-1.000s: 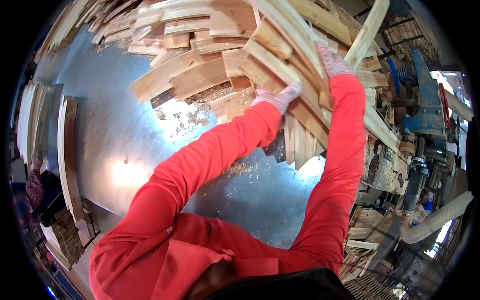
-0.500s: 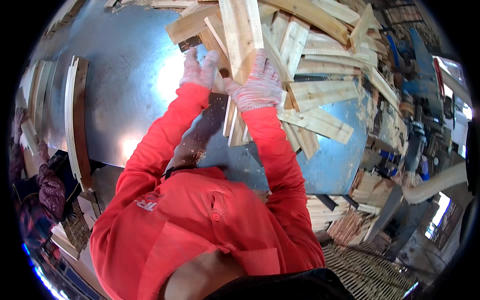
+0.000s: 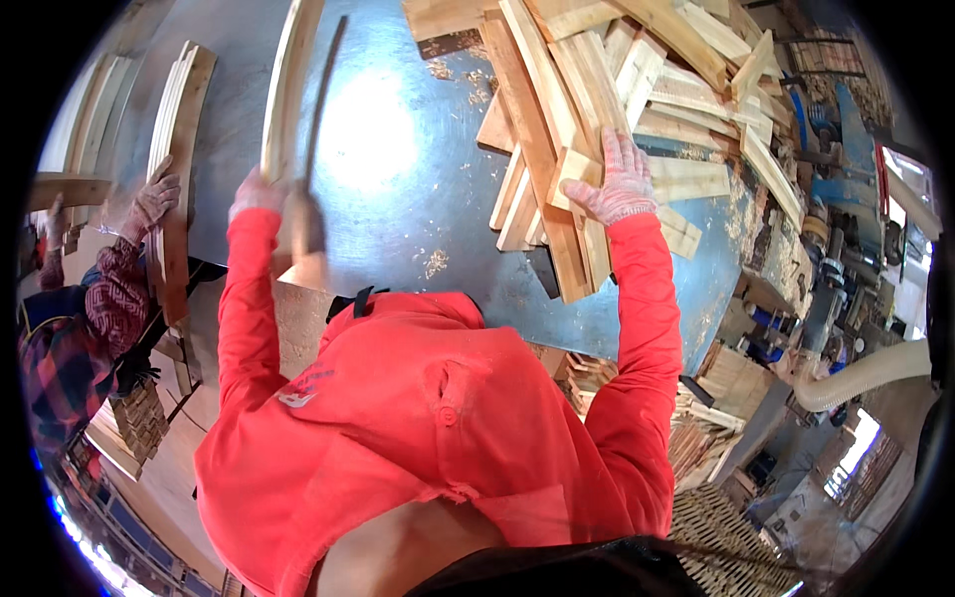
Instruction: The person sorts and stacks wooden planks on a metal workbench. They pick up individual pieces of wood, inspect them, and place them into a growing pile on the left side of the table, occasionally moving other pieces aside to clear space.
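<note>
My left hand (image 3: pixel 257 195), in a pale knitted glove, is closed on the near end of a long wooden board (image 3: pixel 289 90) over the left part of the metal table (image 3: pixel 383 219). Motion smears its fingers a little. On the right, my right hand (image 3: pixel 621 184), gloved too, lies with fingers stretched and thumb apart on a pale board (image 3: pixel 589 85) at the near side of a loose heap. Under and beside it, a browner board (image 3: pixel 537 149) and a short block-like piece (image 3: pixel 575 177) lie at an angle.
More boards (image 3: pixel 686 109) pile up at the far right. Sawdust (image 3: pixel 435 263) dots the table. At left, a co-worker's gloved hand (image 3: pixel 156 199) touches a stack of boards (image 3: pixel 181 129); the other holds a brown board (image 3: pixel 70 189). Machinery and a pale hose (image 3: pixel 860 373) stand right.
My left hand has swung left, carrying a board away from the heap. My right hand has shifted right, still on the boards. The co-worker's hand has reached up to the stack.
</note>
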A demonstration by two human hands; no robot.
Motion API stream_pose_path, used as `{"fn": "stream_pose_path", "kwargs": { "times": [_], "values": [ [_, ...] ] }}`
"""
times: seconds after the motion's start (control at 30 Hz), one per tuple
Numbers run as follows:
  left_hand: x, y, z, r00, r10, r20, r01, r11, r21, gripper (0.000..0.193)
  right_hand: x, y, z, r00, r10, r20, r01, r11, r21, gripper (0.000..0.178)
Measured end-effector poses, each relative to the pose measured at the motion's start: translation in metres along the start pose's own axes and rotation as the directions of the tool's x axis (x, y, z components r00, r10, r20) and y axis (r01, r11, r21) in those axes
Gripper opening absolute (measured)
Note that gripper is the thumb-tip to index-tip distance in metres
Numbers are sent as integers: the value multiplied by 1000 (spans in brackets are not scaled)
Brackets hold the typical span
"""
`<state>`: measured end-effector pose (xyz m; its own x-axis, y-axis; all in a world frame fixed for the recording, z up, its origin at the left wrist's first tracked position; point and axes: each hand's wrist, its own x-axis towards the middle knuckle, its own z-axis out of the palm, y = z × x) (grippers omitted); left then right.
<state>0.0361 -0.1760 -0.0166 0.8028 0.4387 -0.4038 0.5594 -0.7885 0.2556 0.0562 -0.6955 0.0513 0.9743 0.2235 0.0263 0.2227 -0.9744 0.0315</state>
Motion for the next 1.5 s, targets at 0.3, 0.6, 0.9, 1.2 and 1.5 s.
{"fn": "stream_pose_path", "kwargs": {
  "times": [0.3, 0.6, 0.9, 1.2, 1.5],
  "values": [
    [9, -95, 10, 991, -122, 52, 116, 987, 110, 44, 159, 38, -56, 978, 134, -162, -146, 987, -65, 78],
    [-3, -89, 11, 974, -202, 102, 202, 979, 4, 57, 281, 39, -41, 993, 120, 5, -112, 939, -326, 85],
    [-32, 79, -26, 761, 585, -281, -534, 319, -783, 69, 189, 46, -128, 898, -170, 407, -265, 530, 806, 41],
    [-38, 217, 23, 707, 615, 351, 210, 291, -933, 42, 244, -45, -35, 535, 807, 250, -170, -187, 968, 92],
    [1, 146, 59, 264, 964, -25, 802, -233, -550, 75, 295, 107, 66, 866, 452, 211, -300, 134, 945, 49]
  ]
}}
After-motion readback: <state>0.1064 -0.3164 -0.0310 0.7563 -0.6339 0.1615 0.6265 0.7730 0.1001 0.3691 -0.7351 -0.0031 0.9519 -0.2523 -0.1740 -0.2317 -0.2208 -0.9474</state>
